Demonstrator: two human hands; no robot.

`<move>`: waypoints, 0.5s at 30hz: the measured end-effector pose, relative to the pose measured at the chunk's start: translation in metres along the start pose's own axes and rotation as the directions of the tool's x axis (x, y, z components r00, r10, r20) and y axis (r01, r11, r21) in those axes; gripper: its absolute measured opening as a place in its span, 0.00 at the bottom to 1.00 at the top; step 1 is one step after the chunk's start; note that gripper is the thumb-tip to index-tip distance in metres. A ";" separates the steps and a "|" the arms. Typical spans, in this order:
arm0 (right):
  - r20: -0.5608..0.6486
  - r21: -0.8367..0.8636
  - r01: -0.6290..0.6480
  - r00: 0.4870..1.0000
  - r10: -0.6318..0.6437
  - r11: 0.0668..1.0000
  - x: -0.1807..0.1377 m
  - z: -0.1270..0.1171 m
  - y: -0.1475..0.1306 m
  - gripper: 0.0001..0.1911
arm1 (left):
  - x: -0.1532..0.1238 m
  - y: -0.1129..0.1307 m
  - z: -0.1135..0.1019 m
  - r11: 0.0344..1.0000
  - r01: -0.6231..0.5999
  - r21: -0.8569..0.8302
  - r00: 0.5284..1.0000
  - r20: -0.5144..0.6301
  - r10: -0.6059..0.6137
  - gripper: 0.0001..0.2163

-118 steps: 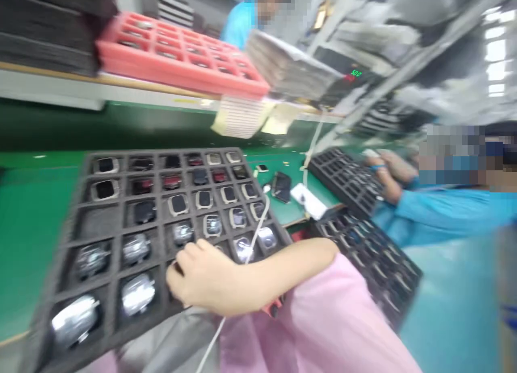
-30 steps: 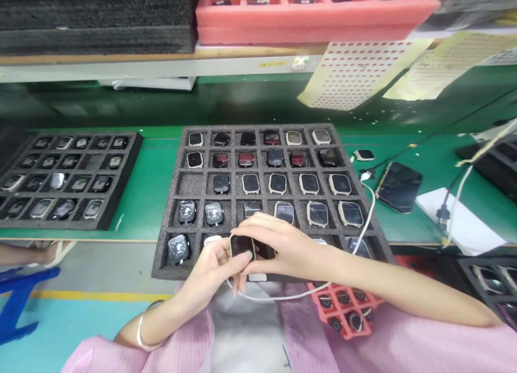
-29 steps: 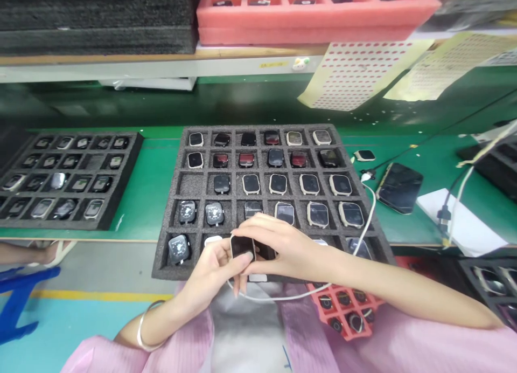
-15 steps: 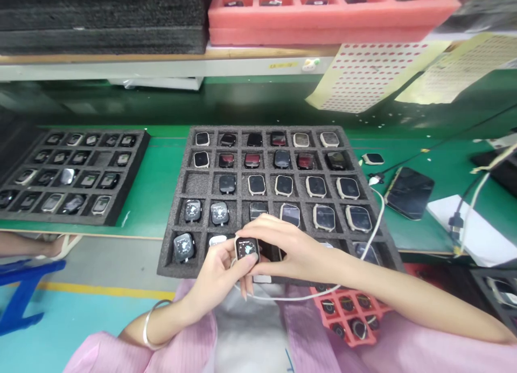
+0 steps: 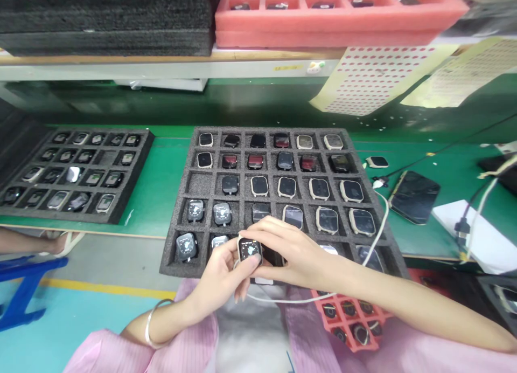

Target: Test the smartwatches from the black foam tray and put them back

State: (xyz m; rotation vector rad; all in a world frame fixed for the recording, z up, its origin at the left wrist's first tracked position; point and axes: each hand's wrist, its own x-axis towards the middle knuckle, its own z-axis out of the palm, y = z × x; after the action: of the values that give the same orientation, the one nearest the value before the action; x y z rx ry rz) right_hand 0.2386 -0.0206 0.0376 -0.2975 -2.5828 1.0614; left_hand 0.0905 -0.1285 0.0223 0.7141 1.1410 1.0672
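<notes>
A smartwatch body with a lit dial sits pinched between the thumb and fingers of my left hand, just above the near edge of a black foam tray. My right hand curls around the same watch from the right, fingers closed on its far side. A white cable loops from the table over the tray's right side and under my hands. The tray holds several watch bodies in square pockets; a few pockets at its left are bare.
A second black foam tray of watches lies at the left on the green table. A dark phone, a loose watch and a white box lie at the right. A red tray rests on my lap. Pink trays fill the shelf above.
The watch's screen has gone from dark to lit with a dial. My head view has drifted left, and both hands have stayed on the watch.
</notes>
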 end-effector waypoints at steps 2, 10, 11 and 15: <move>0.001 -0.018 -0.008 1.000 0.008 1.000 0.000 0.000 -0.002 0.20 | 0.000 -0.001 0.000 1.000 0.019 0.012 1.000 0.009 -0.019 0.14; -0.049 -0.001 -0.085 0.995 0.084 0.996 -0.001 -0.022 -0.007 0.21 | -0.022 0.003 -0.016 0.996 0.090 -0.014 0.995 0.035 -0.090 0.17; -0.055 -0.053 -0.113 0.992 0.110 0.992 -0.003 -0.021 -0.006 0.21 | -0.026 0.004 -0.019 0.995 0.095 -0.040 0.995 0.023 -0.095 0.16; 0.063 -0.323 -0.117 0.987 0.145 0.939 -0.009 -0.007 -0.009 0.23 | -0.036 0.008 -0.027 0.987 0.085 -0.134 0.996 0.024 -0.083 0.16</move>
State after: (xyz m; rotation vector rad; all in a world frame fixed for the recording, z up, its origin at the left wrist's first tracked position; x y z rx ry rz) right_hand 0.2491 -0.0249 0.0467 -0.5198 -2.8447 0.7041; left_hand 0.0606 -0.1609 0.0346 0.5632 1.0632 1.0538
